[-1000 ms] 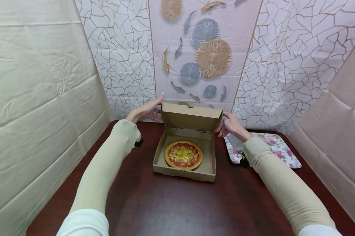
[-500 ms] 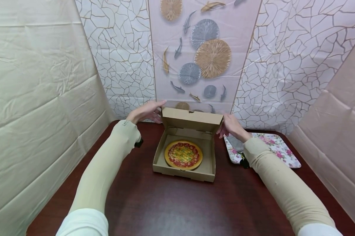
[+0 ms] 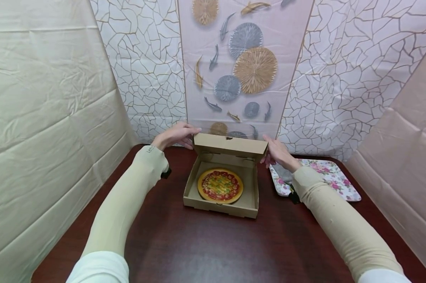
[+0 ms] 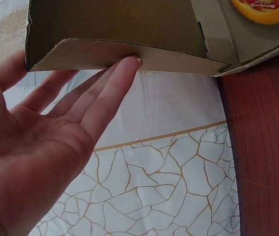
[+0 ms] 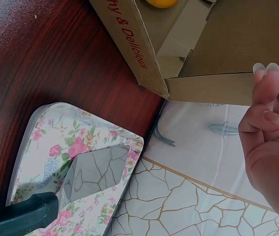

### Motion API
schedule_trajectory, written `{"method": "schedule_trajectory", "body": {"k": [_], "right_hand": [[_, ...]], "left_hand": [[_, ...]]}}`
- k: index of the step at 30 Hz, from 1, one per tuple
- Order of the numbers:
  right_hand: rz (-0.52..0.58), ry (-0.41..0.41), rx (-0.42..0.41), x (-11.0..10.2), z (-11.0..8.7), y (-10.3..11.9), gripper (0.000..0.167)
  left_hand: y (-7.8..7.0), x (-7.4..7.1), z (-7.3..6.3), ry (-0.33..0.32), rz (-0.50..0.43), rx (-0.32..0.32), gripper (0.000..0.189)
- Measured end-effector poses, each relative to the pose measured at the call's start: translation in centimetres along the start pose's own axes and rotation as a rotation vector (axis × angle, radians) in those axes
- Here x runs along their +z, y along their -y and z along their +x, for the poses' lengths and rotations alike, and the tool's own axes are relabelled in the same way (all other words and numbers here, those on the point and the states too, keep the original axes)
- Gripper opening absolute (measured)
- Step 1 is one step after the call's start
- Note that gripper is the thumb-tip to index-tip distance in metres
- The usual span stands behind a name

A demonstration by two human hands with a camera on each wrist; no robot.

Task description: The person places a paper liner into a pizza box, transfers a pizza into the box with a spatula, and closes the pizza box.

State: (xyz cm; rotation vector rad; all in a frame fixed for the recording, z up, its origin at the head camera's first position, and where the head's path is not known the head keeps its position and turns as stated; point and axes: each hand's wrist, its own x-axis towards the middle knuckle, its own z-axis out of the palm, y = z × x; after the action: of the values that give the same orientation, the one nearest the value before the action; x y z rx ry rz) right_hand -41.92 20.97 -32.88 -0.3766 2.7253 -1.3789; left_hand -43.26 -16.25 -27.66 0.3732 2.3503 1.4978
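Observation:
A cardboard pizza box (image 3: pixel 220 212) stands on the dark wooden table, its lid (image 3: pixel 230 144) raised and leaning over the rear. Inside lies a round pizza (image 3: pixel 220 186) with a yellow crust and red and yellow topping. My left hand (image 3: pixel 177 135) is at the lid's left side, its thumb by the upper edge; in the left wrist view, outstretched fingertips (image 4: pixel 129 64) touch the side flap. On the opposite side, my right hand (image 3: pixel 278 153) puts fingertips (image 5: pixel 267 81) against the right flap, with its other fingers loosely bent.
To the right lies a floral tray (image 3: pixel 335 179), carrying a flat metal server (image 5: pixel 97 172) with a dark handle (image 5: pixel 24 216). The patterned wall cloth (image 3: pixel 156 67) hangs right behind the box, and beige cloth (image 3: pixel 46 118) closes off the sides.
The lid's upper edge has come down and forward a little, with both hands alongside it. My left thumb has lowered toward that edge. The box base and pizza have stayed put.

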Motion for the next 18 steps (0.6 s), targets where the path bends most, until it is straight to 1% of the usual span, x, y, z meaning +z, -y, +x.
{"method": "schedule_trajectory", "body": {"k": [3,8,9,15,18], "right_hand": [[-0.005,0.009,-0.004,-0.04,-0.08,-0.17,0.074],[0.008,0.008,0.008,0.08,-0.17,-0.27,0.077],[0.02,0.011,0.013,0.12,-0.19,-0.25,0.075],[0.075,0.043,0.022,0.2,-0.12,-0.39,0.052],[0.068,0.058,0.021,0.18,-0.24,-0.38,0.048]], "left_hand": [[0.06,0.12,-0.26,-0.001,0.01,0.015,0.049],[0.36,0.22,-0.31,0.003,0.031,0.021,0.044],[0.48,0.21,-0.29,0.006,0.034,0.023,0.042],[0.96,0.23,-0.56,0.027,0.034,0.025,0.037],[0.93,0.3,-0.69,0.036,0.028,0.007,0.036]]}}
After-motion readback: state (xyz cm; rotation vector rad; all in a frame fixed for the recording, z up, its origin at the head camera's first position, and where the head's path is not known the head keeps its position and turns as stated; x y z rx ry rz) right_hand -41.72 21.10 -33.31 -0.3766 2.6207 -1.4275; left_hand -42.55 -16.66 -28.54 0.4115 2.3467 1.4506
